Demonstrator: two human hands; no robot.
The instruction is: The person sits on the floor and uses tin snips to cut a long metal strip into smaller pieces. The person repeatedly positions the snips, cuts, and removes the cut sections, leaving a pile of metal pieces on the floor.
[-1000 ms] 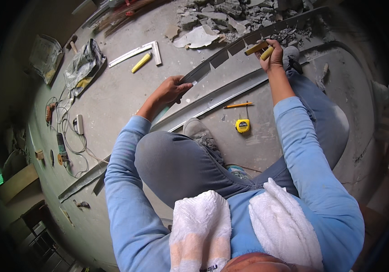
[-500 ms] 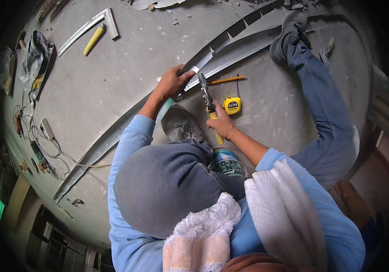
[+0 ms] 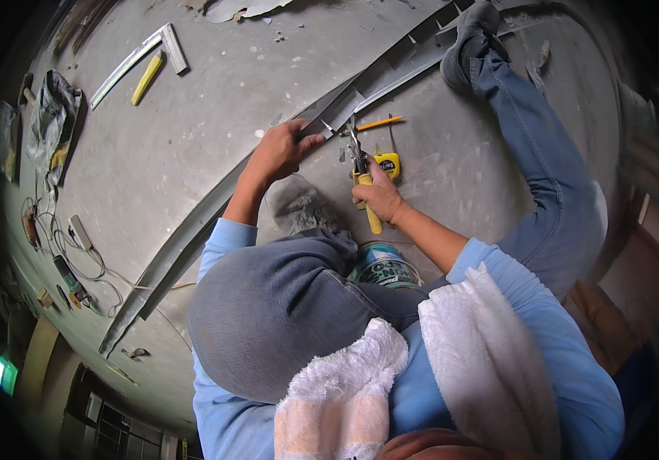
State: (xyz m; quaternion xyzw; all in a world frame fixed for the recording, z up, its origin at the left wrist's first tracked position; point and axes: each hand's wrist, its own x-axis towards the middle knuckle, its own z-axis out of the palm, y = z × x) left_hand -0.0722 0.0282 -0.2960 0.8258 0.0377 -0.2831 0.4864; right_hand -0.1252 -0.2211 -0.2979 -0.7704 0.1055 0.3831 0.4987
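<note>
My left hand (image 3: 280,152) is closed on the near part of a long, thin metal track (image 3: 375,70), whose side wall has several cut, bent tabs. The track stretches from my hand up to the far right, near my shoe (image 3: 464,52). My right hand (image 3: 381,195) grips tin snips (image 3: 358,152) by their yellow handles. The snips' jaws point away from me, close to the track's near edge; I cannot tell whether they touch it. Beside the snips lie a yellow tape measure (image 3: 388,165) and an orange pencil (image 3: 380,123). Small metal scraps rest nearby.
Another metal length (image 3: 162,261) runs toward the lower left. A printed bucket (image 3: 385,264) stands between my legs. At the upper left lie a metal square (image 3: 175,52) and a yellow utility knife (image 3: 148,78). A crumpled bag (image 3: 53,126), cables and a power tool (image 3: 69,274) are farther left.
My left hand has moved slightly down and left, and the tabbed wall sits closer to the rest of the track. The green strip by my left wrist is out of sight. The snips stay in my right hand.
</note>
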